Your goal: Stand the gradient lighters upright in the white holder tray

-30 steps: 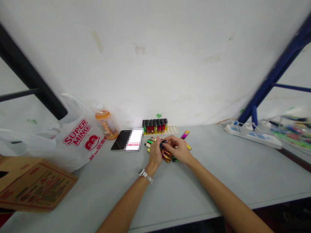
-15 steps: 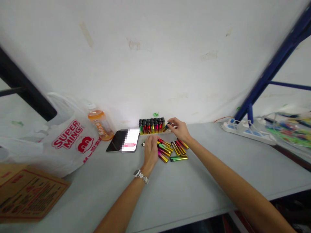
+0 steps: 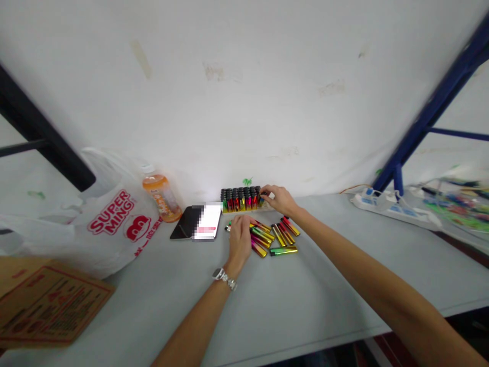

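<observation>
Black-topped lighters (image 3: 242, 200) with shiny coloured bodies stand upright in rows in a shallow holder (image 3: 231, 210) against the wall. At the right end of these rows, my right hand (image 3: 281, 199) pinches a dark-topped lighter (image 3: 262, 199), largely covered by the fingers. My left hand (image 3: 240, 238) is closed, bent down over the near left side of the loose lighters (image 3: 263, 236); its fingertips are hidden, and I cannot make out what they hold. Lighter ends (image 3: 228, 228) poke out to its left. Between my forearms, a green-gold lighter (image 3: 283, 251) lies flat.
A phone (image 3: 187, 223), an orange drink bottle (image 3: 162, 196), a white plastic bag (image 3: 114, 224) and a cardboard box (image 3: 57, 300) are on the left. To the right lies a power strip (image 3: 395, 209) beside a blue metal post (image 3: 420, 122).
My right hand has brought its lighter from a tilt beside the rows to their right end, more upright. The left hand stays over the loose lighters. The whole view has shifted slightly.
</observation>
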`<action>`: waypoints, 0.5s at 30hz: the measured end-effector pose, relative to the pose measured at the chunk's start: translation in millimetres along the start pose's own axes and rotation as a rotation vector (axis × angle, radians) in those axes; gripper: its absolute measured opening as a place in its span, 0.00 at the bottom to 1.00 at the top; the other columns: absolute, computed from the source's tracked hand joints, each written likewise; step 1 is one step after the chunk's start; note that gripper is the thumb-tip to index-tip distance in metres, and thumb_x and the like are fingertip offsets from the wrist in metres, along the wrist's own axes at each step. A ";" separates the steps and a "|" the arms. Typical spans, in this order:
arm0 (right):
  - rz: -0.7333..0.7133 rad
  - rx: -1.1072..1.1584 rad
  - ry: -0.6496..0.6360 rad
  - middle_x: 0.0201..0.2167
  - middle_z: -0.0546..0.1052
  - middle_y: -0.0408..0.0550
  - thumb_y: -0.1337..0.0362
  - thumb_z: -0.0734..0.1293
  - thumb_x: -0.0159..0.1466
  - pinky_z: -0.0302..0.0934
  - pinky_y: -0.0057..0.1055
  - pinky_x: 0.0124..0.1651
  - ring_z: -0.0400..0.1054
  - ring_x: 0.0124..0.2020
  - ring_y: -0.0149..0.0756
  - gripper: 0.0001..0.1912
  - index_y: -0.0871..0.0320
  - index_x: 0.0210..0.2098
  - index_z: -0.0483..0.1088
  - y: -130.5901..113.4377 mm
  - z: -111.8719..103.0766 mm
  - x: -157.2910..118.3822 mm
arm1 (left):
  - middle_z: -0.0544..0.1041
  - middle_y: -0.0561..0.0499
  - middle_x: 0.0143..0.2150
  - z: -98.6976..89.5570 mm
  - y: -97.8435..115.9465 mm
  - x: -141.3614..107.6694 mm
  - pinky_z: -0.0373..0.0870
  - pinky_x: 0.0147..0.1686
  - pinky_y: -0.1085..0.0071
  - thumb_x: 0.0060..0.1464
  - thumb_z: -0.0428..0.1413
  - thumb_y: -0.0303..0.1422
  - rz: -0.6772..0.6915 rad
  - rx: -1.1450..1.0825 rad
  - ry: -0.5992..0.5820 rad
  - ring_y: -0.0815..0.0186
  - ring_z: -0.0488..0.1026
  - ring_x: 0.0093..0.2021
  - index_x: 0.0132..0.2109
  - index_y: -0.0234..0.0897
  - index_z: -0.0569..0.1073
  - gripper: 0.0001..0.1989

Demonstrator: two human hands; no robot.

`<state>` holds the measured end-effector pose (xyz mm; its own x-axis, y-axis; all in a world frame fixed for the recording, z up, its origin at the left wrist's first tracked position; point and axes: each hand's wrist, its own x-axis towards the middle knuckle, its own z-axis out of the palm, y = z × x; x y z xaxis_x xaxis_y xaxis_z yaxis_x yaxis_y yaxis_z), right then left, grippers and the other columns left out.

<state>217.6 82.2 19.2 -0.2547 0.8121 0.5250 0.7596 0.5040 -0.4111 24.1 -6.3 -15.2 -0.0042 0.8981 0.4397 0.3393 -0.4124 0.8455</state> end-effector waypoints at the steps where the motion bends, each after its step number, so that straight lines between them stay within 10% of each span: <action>1: -0.004 -0.010 -0.009 0.40 0.80 0.46 0.67 0.67 0.64 0.65 0.34 0.48 0.74 0.40 0.38 0.10 0.53 0.45 0.74 -0.3 1.0 0.9 | 0.74 0.49 0.36 -0.1 -0.3 0.0 0.66 0.47 0.63 0.66 0.40 0.38 -0.001 -0.002 -0.001 0.61 0.70 0.42 0.30 0.39 0.72 0.21; 15: 0.049 0.349 0.058 0.29 0.78 0.44 0.62 0.69 0.59 0.65 0.33 0.38 0.72 0.30 0.34 0.06 0.57 0.34 0.70 5.0 8.6 10.0 | 0.75 0.48 0.37 -1.1 -0.2 0.3 0.67 0.48 0.64 0.66 0.40 0.38 -0.027 0.009 0.008 0.61 0.72 0.42 0.30 0.39 0.73 0.22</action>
<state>213.7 95.4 16.0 -0.1813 0.8247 0.5357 0.5172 0.5433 -0.6614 23.0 -6.1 -14.9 -0.0212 0.9075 0.4196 0.3475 -0.3869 0.8542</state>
